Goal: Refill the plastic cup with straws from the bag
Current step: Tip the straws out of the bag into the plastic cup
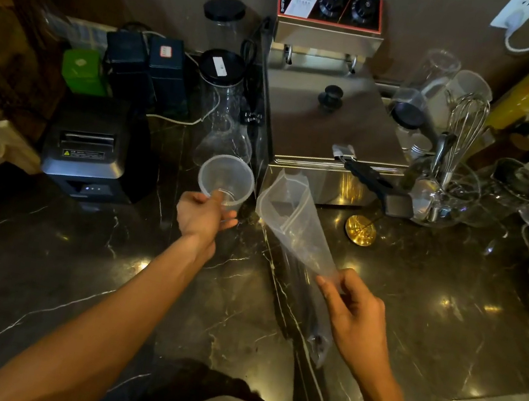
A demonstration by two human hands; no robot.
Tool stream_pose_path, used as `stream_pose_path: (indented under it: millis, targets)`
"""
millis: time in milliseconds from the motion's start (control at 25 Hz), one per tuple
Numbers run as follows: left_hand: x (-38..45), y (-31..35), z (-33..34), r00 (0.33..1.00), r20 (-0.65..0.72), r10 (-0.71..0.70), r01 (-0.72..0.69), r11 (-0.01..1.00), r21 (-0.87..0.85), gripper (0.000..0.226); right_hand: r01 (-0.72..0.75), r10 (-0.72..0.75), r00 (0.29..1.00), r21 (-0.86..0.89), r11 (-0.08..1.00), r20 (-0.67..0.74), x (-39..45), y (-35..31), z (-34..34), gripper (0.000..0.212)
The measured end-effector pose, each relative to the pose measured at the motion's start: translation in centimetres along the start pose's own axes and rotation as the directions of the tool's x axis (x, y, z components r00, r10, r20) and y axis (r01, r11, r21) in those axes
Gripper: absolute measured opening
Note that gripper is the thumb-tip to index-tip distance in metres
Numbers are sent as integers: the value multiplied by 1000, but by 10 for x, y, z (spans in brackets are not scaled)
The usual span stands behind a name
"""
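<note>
A clear plastic cup is tilted with its mouth toward me above the dark marble counter. It looks empty. My left hand grips it at the base. A long clear plastic bag slants from its open mouth near the fryer down to my right hand, which pinches it about midway. The bag's lower end hangs past the hand with dark straws faintly visible inside. The bag's mouth lies just right of the cup.
A steel fryer stands behind the bag. A receipt printer sits at the left, with lidded glass carafes behind the cup. A glass holder with a whisk and utensils stands right. A small gold stand rests on the counter.
</note>
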State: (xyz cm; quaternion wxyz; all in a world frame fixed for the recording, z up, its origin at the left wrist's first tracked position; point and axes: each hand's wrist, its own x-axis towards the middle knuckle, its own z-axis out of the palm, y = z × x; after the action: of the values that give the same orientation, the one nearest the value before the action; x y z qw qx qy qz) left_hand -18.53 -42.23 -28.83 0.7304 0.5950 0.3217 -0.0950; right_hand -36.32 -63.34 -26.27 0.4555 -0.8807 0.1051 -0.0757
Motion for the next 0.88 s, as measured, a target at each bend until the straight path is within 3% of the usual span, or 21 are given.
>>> stream_pose_path:
  millis: [320,600,760,840,880]
  targets:
    - [-57,-27,1,974,210,-84,69,995,78,12,0,4,999,74,997,-53,-6,-22,-40,21]
    - [-92,-55,-14,938,283,-200,155,973,172,24,77,-79,995,34,996,68,-10,-39,-82,15]
    - [-93,-52,-25,923,293,-251,146,930,338,33,11,-17,989,47,999,144,-3,-44,-93,16]
    - [-88,-45,-32,971,211,-116,5,885,465,41,9,-19,984,59,998,176,1,-50,-95,19]
    - [-86,-40,-34,984,174,50,-132,853,506,40,20,-31,981,58,998,190,4,-55,-95,22]
